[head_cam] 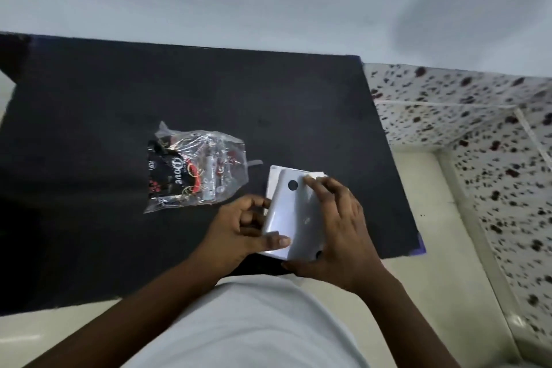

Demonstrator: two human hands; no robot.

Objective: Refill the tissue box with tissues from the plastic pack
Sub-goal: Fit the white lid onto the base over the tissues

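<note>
Head view shows both hands, left hand (239, 231) and right hand (337, 224), fingers gripping the white tissue box (291, 212) beside the crumpled plastic pack (197, 166) on the black table (119, 98).

Both bare forearms reaching forward, left hand (239, 230) curled, thumb pressed flat on top, right hand (334, 230) spread wide, fingers stretched ahead, thumb low at the near edge

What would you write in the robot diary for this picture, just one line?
left hand: holding tissue box | right hand: pressing on box top | plastic pack: beside box on black table
</note>
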